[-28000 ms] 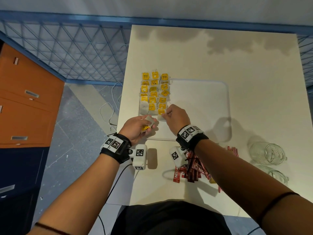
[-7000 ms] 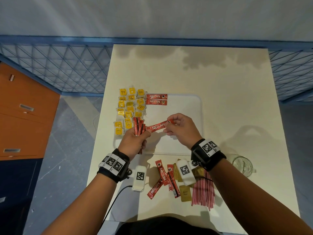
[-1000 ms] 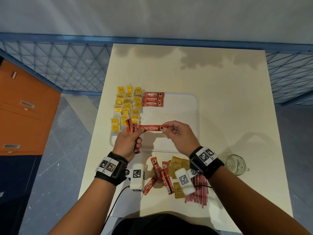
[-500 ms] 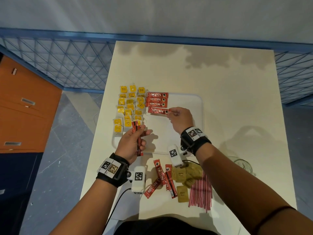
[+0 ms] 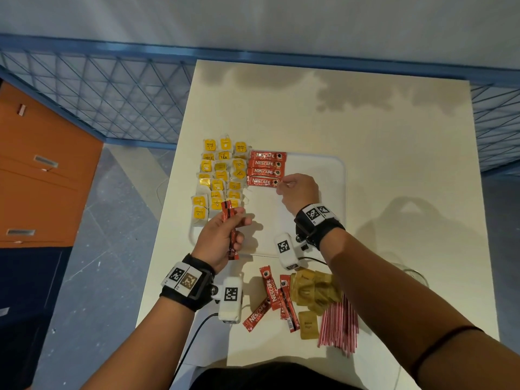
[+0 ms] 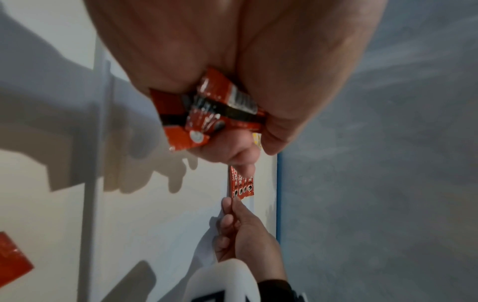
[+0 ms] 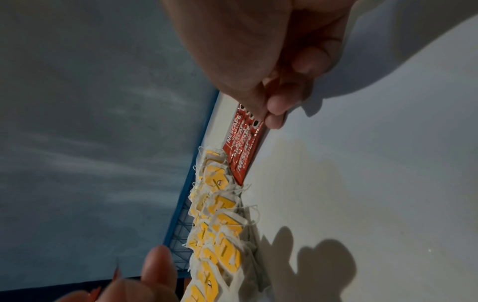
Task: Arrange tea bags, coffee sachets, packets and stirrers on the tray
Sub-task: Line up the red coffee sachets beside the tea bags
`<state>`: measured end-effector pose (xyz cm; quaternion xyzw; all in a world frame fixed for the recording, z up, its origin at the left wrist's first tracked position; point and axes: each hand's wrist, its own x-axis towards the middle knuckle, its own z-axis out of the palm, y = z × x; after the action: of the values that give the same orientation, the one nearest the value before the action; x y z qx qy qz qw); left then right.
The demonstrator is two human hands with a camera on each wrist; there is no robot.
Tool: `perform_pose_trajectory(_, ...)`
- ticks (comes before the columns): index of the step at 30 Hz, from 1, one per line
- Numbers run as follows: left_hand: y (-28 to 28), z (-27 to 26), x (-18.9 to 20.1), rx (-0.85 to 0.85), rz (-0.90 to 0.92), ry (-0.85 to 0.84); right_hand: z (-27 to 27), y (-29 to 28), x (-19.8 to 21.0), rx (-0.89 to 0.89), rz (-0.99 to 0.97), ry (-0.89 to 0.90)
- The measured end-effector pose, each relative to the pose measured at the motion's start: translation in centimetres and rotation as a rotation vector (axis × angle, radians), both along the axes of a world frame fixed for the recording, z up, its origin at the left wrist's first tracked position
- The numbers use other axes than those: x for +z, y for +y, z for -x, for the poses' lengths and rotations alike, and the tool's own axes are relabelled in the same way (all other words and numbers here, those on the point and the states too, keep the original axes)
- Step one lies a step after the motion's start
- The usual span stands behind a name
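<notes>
A white tray (image 5: 323, 167) lies on the table. Several yellow tea bags (image 5: 222, 175) fill its left side in rows. Beside them, red coffee sachets (image 5: 266, 167) lie stacked in a column. My right hand (image 5: 280, 183) pinches the right end of the lowest sachet (image 5: 261, 182), which lies flat on the tray; the right wrist view shows the fingertips (image 7: 271, 116) on that end. My left hand (image 5: 235, 226) hovers over the tray's near left part and grips a bundle of red sachets (image 6: 214, 114) upright.
On the table nearer than the tray lie loose red sachets (image 5: 270, 299), brown packets (image 5: 312, 291) and a bundle of red-and-white stirrers (image 5: 339, 322). A clear glass (image 5: 416, 274) peeks out behind my right forearm. A blue mesh fence (image 5: 112, 102) borders the table's far left.
My right hand carried one sachet away from the left hand's bundle and laid it as the lowest of the column. The left hand stayed put with its bundle.
</notes>
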<state>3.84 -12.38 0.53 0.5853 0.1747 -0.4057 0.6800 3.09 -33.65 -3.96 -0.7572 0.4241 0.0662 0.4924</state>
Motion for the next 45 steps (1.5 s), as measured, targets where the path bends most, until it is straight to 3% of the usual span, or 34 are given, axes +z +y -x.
perform_pose_trajectory(12,0.3,-0.1,0.1,-0.005,0.014,0.036,0.3,0.3,1.2,-0.077,-0.021,-0.011)
perform_pose_trajectory(21,0.5,0.0,1.1,-0.085,0.187,0.195,2.8,0.8,3.2,0.066,-0.120,-0.083)
perform_pose_trajectory(34,-0.1,3.2,2.9,-0.397,0.069,-0.100,8.3,3.0,6.6,0.441,-0.189,-0.207)
perform_pose_trajectory(40,0.0,4.4,3.1,-0.387,0.000,-0.114,10.2,3.3,7.5,0.362,-0.198,-0.225)
perform_pose_trajectory(45,0.3,5.0,3.3,-0.315,-0.013,-0.056,11.4,2.8,8.5,0.235,-0.359,-0.295)
